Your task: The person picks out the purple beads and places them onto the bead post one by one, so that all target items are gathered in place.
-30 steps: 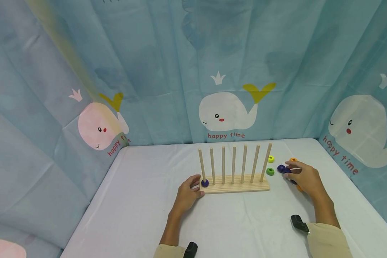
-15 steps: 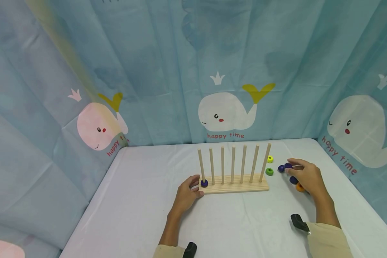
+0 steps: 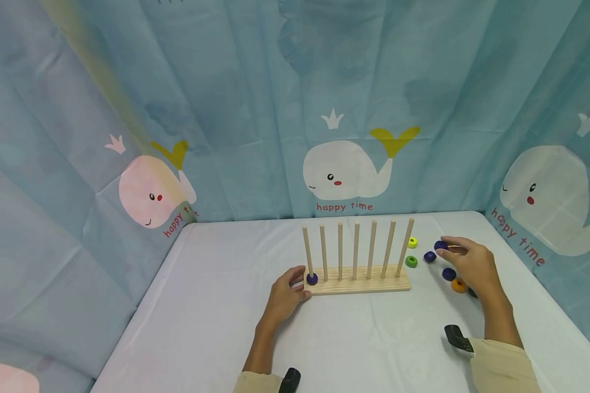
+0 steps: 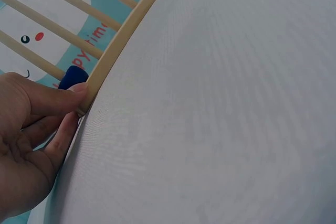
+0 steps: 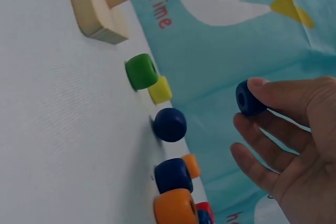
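My left hand (image 3: 286, 295) grips the left end of a wooden peg stand (image 3: 359, 285), thumb at its front edge in the left wrist view. Seven upright pegs would be several; a dark blue bead (image 3: 312, 279) sits at the foot of the leftmost peg. Between thumb and fingers, my right hand (image 3: 472, 265) pinches another dark blue bead (image 5: 250, 98), raised off the table with its hole showing. Below that hand lie a blue bead (image 5: 170, 125), a second blue bead (image 5: 173, 176) and an orange bead (image 5: 175, 206).
A green bead (image 3: 411, 261) and a yellow bead (image 3: 412, 242) lie just right of the stand. Partly hidden near the right hand are an orange bead (image 5: 191, 166) and a red bead (image 5: 205, 211). A whale-print curtain (image 3: 236, 164) hangs behind the white table (image 3: 201, 305).
My right hand has lifted a dark blue bead from the group and moved slightly up and back. The left hand stays on the stand.
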Available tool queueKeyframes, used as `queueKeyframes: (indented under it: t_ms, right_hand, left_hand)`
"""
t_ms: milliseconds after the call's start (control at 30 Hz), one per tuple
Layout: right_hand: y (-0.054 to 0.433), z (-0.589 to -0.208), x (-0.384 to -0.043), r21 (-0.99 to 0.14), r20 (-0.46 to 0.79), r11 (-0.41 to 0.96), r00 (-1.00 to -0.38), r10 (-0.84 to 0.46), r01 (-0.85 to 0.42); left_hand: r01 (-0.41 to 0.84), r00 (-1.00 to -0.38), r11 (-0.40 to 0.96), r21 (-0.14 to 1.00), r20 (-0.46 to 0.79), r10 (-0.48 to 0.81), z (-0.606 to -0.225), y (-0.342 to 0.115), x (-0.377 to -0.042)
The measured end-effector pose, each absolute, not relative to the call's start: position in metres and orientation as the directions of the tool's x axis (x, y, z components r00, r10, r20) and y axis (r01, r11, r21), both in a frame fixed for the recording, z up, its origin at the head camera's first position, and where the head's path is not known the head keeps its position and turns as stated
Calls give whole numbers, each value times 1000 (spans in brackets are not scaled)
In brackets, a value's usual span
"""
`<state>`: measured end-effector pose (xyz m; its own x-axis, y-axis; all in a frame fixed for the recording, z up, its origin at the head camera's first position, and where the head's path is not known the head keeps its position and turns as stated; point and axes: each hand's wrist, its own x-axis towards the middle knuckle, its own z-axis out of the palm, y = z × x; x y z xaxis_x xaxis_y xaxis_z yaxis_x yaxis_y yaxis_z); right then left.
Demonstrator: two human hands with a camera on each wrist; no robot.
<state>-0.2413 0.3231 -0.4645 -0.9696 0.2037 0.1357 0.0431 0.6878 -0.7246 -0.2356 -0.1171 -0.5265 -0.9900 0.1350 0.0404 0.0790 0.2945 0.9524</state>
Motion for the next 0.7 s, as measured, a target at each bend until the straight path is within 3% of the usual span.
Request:
queueKeyframes:
  t_ms: [700]
  right_hand:
    - [309, -431, -228, -710, 312, 696, -933, 181, -103]
  left_hand:
    - [76, -990, 292, 953, 38, 132, -526, -117, -236]
